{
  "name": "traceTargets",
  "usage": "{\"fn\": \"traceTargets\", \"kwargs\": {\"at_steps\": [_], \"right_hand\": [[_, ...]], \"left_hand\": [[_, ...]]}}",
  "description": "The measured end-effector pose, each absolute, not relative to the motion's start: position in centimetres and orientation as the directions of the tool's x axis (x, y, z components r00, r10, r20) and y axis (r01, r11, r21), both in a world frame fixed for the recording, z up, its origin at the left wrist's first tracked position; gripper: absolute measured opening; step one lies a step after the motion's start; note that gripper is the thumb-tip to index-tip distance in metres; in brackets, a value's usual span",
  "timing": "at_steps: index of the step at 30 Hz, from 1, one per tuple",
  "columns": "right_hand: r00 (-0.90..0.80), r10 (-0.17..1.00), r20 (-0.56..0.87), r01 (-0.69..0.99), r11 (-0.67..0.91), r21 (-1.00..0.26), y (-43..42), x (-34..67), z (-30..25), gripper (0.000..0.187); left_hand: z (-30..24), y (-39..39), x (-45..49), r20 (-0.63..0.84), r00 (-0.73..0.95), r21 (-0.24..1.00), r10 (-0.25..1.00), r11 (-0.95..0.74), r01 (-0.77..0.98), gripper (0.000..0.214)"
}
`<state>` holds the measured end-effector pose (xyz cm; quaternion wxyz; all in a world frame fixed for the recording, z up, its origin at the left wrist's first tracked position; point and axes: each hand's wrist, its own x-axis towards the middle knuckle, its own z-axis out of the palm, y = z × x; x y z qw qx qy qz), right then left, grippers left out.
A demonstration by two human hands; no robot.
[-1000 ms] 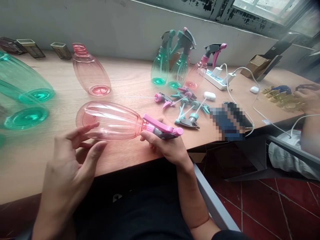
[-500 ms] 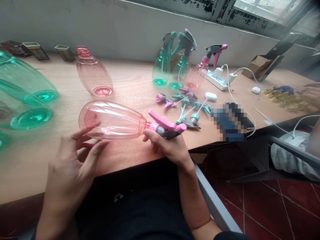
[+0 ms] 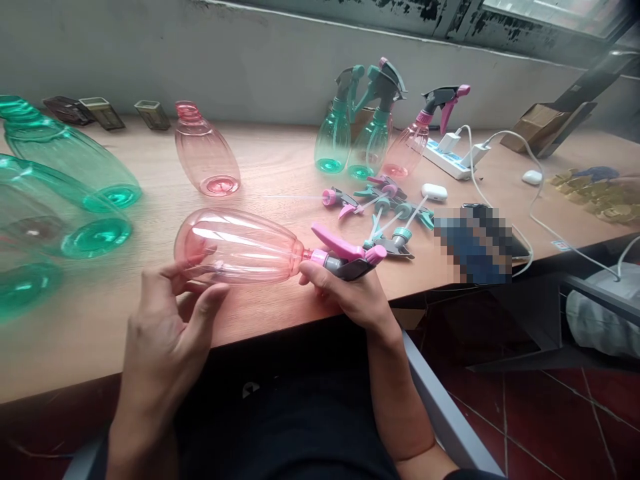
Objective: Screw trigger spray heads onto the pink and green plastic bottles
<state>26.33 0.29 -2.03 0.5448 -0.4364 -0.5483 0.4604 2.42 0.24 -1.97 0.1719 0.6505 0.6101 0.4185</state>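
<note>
A clear pink spray bottle [image 3: 240,243] lies on its side in the air above the table's front part, its base to the left. Its pink-and-grey trigger head [image 3: 345,257] sits at the neck. My right hand [image 3: 345,290] is closed around the neck and trigger head from below. With curled fingers behind and under the base end, my left hand [image 3: 173,327] supports the bottle; its thumb is at the lower side. Beyond the held bottle stands a pink bottle [image 3: 207,153] without a head.
Green headless bottles [image 3: 75,160] stand at the left. Loose trigger heads [image 3: 385,207] with tubes lie right of centre. Behind them are finished-looking green spray bottles [image 3: 333,137] and a pink one [image 3: 407,143]. A power strip [image 3: 445,160], cables and a blurred-out phone [image 3: 480,243] lie rightward.
The camera view has turned slightly left, so everything sits further right in the picture. Both hands stay at the bottle, and the left fingers look more tucked under its base.
</note>
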Motion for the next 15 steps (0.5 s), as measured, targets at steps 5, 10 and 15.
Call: {"fn": "traceTargets", "kwargs": {"at_steps": [5, 10, 15], "right_hand": [[-0.007, 0.987, 0.163, 0.005, 0.163, -0.987, 0.39, 26.25, -2.32, 0.03], [0.035, 0.987, 0.155, -0.024, 0.155, -0.988, 0.4, 26.12, -2.15, 0.03], [0.003, 0.988, 0.156, -0.08, 0.156, -0.985, 0.34, 26.15, -1.7, 0.032]], "left_hand": [[-2.16, 0.38, 2.62, 0.346, -0.112, 0.77, 0.932, -0.213, 0.602, 0.055], [-2.06, 0.46, 2.61, 0.372, -0.082, 0.75, 0.925, -0.247, 0.613, 0.064], [-2.17, 0.44, 2.53, 0.413, -0.075, 0.697, 0.908, -0.262, 0.667, 0.064]]}}
